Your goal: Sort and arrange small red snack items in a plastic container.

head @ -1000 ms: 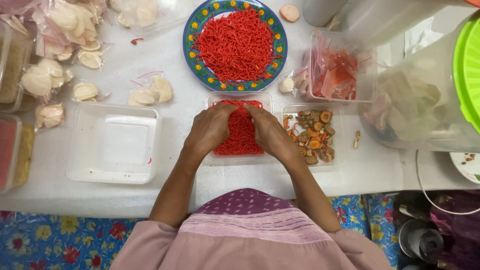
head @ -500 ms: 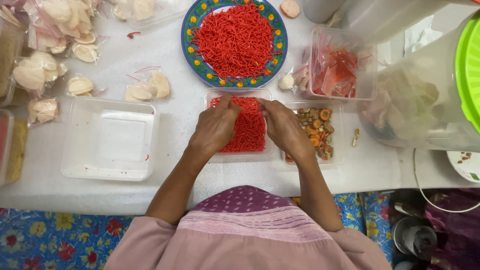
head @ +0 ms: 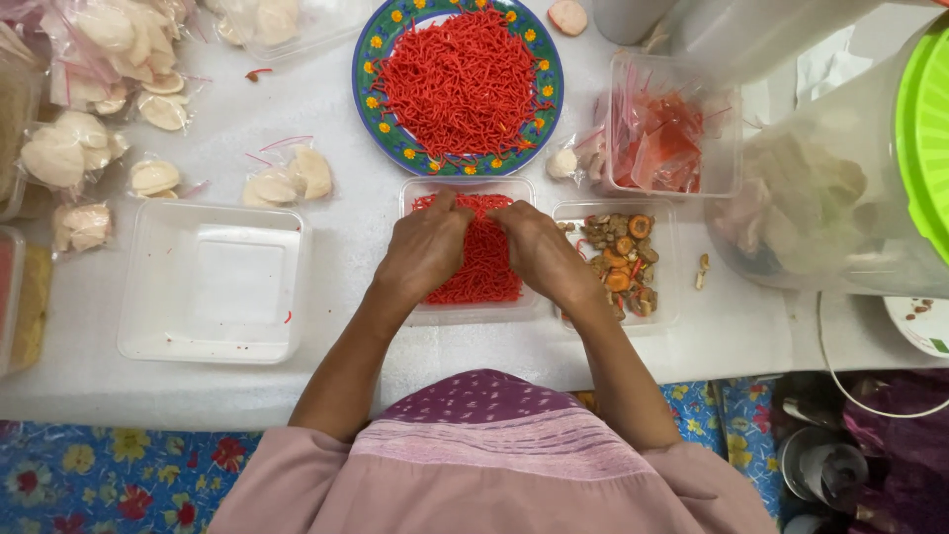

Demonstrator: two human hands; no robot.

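On the white-covered table [head: 336,227], nearest the table's front edge: clear rectangular plastic tub of red sticks [head: 473,297] at centre, empty clear square plastic tub [head: 213,282] well to its left, clear plastic tub of mixed brown and orange pieces [head: 621,259] just beside its right. Directly behind the centre tub, round blue-rimmed plate heaped with red sticks [head: 460,84]. Right of the plate, clear tub of red-tinted plastic bags [head: 672,138]. Far left and behind, small clear bags of pale round crackers [head: 84,148].

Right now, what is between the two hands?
In the head view, red strips in the clear tub show between the left hand and right hand.
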